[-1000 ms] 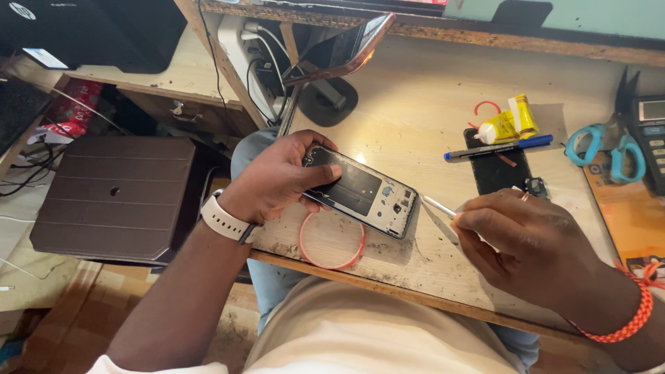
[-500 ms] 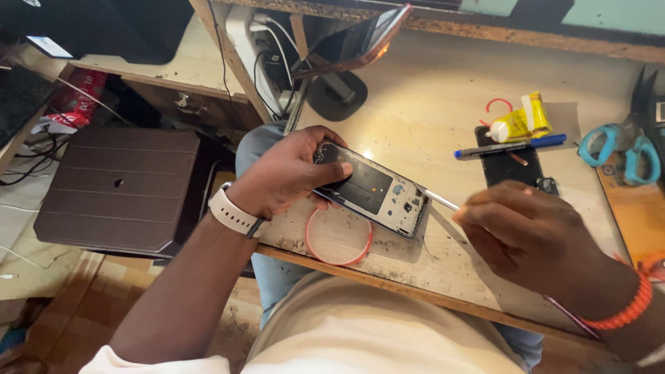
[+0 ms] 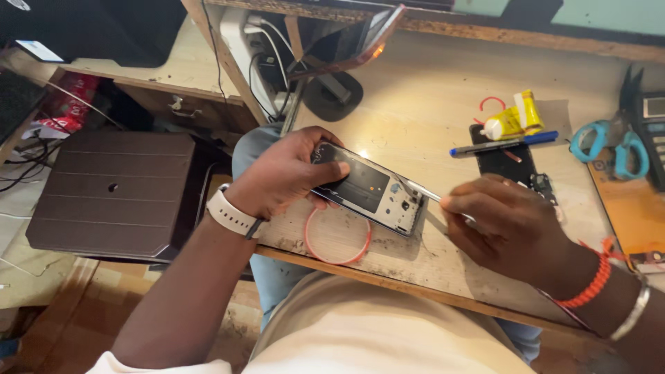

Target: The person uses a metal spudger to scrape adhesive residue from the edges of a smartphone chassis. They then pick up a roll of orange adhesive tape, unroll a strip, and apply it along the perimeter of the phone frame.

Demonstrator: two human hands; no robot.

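One opened phone [image 3: 367, 188], back cover off, is lying tilted across the near part of the wooden bench [image 3: 429, 90]; its frame is acting as a shallow tray holding a flat dark rectangular panel along most of its length and a pale block of small metal parts at the end toward the right hand. The left hand [image 3: 291, 173] is gripping the phone at its far-left end, fingers curled under the edge and thumb pressing flat on top. The right hand [image 3: 502, 221] is pinching one thin metal tool [image 3: 421, 191] between thumb and fingertips, remaining fingers folded in; the tool's tip is meeting the pale end of the phone. One thin red ring [image 3: 338, 237] is lying flat on the bench just beside and partly under the phone. Further back: one blue pen [image 3: 502, 144] lying across one flat black slab [image 3: 502, 163], one small yellow tube [image 3: 514, 119] with a white cap touching the slab's far edge, one pair of teal-handled scissors [image 3: 609, 147] near the right edge. The bench surface is looking pale, scuffed and gritty near its front lip. One white band [image 3: 232, 215] is sitting on the left wrist; one orange cord bracelet [image 3: 589, 280] and one metal bangle [image 3: 634, 313] are sitting on the right. One dark brown ribbed lid or box [image 3: 111, 194], with a single round hole, is resting lower left, contents hidden.
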